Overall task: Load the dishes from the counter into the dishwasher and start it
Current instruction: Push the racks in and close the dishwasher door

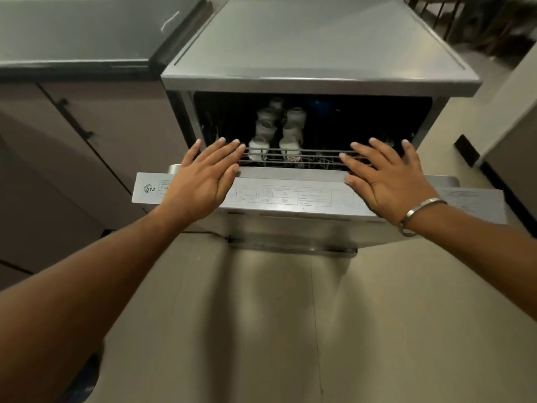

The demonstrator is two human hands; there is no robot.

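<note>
A steel dishwasher (pixel 313 45) stands in front of me with its door (pixel 290 196) partly lowered. Inside the dark tub, a wire rack (pixel 302 157) holds several white cups (pixel 263 132) in two rows. My left hand (pixel 206 177) lies flat with straight fingers over the door's top edge, fingertips at the rack's front rail. My right hand (pixel 386 178), with a metal bangle on the wrist, lies flat the same way on the right side of the door edge. Neither hand holds anything.
A dark counter (pixel 81 33) with brown cabinet doors (pixel 72 135) adjoins the dishwasher on the left. Beige floor tiles (pixel 276 330) spread below. Wooden chair legs (pixel 465 21) show at the far right, and a wall corner (pixel 508 112) stands to the right.
</note>
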